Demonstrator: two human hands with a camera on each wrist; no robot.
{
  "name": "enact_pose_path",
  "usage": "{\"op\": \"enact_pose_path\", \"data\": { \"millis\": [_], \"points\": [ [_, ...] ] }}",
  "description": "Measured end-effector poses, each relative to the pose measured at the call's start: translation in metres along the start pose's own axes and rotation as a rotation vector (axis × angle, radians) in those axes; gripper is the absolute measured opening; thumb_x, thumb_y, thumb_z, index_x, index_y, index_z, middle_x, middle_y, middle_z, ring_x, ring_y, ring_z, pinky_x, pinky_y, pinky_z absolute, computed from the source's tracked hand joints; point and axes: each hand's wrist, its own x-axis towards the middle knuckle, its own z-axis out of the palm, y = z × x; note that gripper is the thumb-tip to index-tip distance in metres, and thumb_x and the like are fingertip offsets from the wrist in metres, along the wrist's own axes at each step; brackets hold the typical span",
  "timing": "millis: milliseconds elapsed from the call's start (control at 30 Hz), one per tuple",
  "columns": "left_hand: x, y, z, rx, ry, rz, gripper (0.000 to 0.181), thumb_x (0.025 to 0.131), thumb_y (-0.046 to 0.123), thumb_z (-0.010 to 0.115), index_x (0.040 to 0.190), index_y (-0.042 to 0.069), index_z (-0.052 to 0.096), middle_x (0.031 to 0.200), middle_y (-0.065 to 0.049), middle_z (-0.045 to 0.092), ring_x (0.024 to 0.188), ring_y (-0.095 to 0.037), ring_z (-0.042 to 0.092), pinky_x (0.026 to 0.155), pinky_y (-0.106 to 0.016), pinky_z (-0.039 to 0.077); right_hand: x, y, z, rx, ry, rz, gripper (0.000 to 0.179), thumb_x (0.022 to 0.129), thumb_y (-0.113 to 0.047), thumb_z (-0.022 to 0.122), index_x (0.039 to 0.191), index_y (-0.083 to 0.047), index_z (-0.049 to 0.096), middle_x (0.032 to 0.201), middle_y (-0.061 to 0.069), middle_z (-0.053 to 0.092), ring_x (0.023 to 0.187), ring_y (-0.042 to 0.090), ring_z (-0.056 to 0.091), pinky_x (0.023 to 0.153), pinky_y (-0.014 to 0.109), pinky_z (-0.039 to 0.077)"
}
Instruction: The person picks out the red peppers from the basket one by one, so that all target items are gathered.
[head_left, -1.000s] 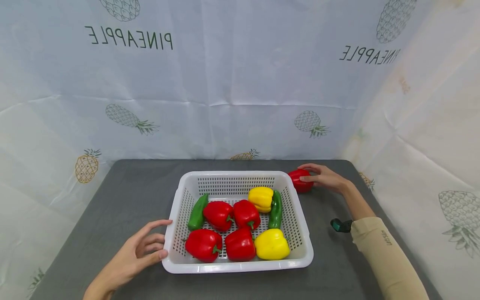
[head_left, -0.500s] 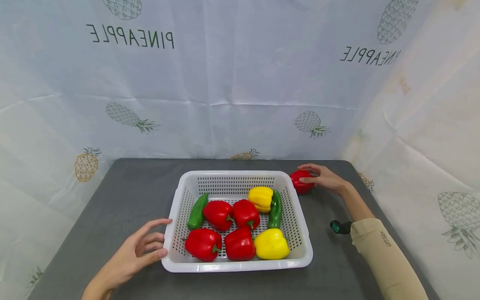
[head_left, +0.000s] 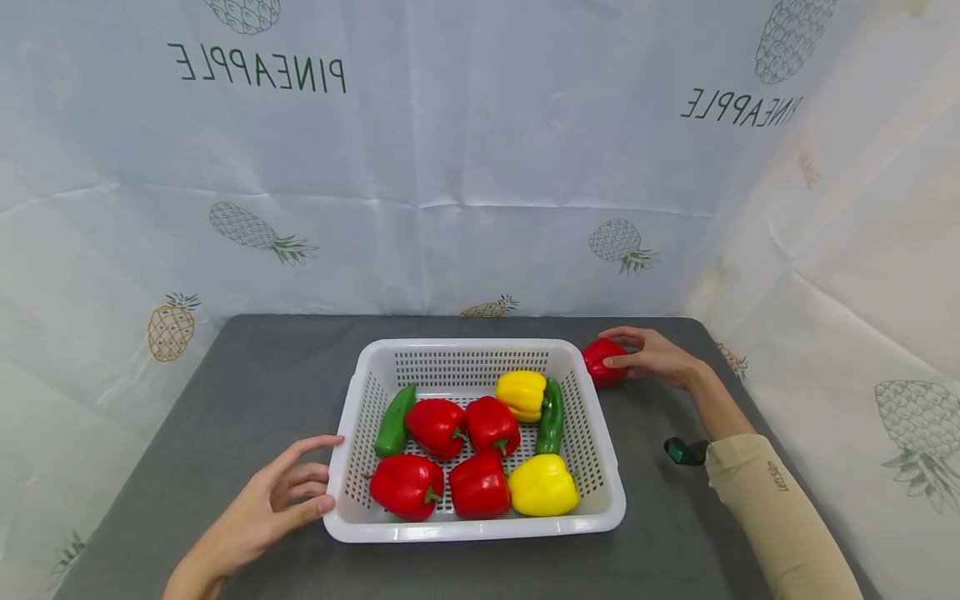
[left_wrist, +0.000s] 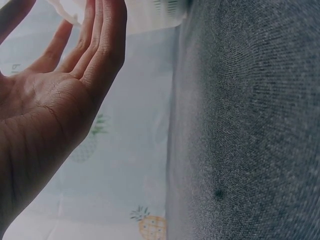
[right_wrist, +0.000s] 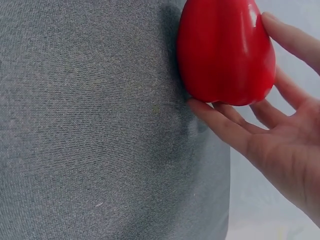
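Note:
Beside the far right corner of the white basket (head_left: 480, 536), a red bell pepper (head_left: 603, 363) rests on the dark table. My right hand (head_left: 651, 357) holds this pepper from its right side, thumb and fingers spread around it. In the right wrist view, fingertips touch the lower end and side of the pepper (right_wrist: 225, 55). At the basket's left wall, my left hand (head_left: 272, 504) has relaxed fingers, with index fingertip and thumb tip right at the rim. Nothing lies in the palm of the left hand (left_wrist: 65, 85) in the left wrist view.
Inside the basket lie several red bell peppers (head_left: 407, 487), two yellow bell peppers (head_left: 543, 486), a green pepper (head_left: 395, 421) and a green cucumber-like vegetable (head_left: 550, 418). A pineapple-print curtain (head_left: 480, 167) hangs behind the dark grey table (head_left: 270, 367).
The right hand and its red bell pepper have shifted very slightly right, away from the basket. The left hand stays at the rim, and the basket's contents keep their places.

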Motion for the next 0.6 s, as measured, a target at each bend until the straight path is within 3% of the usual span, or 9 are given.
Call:
{"op": "enact_pose_path", "data": {
  "millis": [400, 600],
  "points": [
    [0.0004, 0.0015, 0.0005, 0.002, -0.001, -0.014, 0.068, 0.105, 0.010, 0.070, 0.163, 0.006, 0.035, 0.129, -0.020, 0.074, 0.108, -0.014, 0.077, 0.090, -0.025, 0.063, 0.0040, 0.0045, -0.0009, -0.055, -0.031, -0.056, 0.076, 0.093, -0.025, 0.082, 0.159, -0.009, 0.048, 0.168, 0.024, 0.042, 0.152, 0.046, 0.041, 0.117, 0.059, 0.051],
    [0.0005, 0.0030, 0.0012, 0.009, 0.003, -0.015, 0.069, 0.104, 0.010, 0.070, 0.163, 0.005, 0.035, 0.129, -0.023, 0.073, 0.108, -0.014, 0.077, 0.089, -0.025, 0.062, 0.0051, 0.0036, -0.0028, -0.046, -0.063, -0.066, 0.075, 0.091, -0.022, 0.081, 0.159, -0.011, 0.050, 0.168, 0.022, 0.042, 0.149, 0.041, 0.045, 0.115, 0.053, 0.055]
  ]
}}
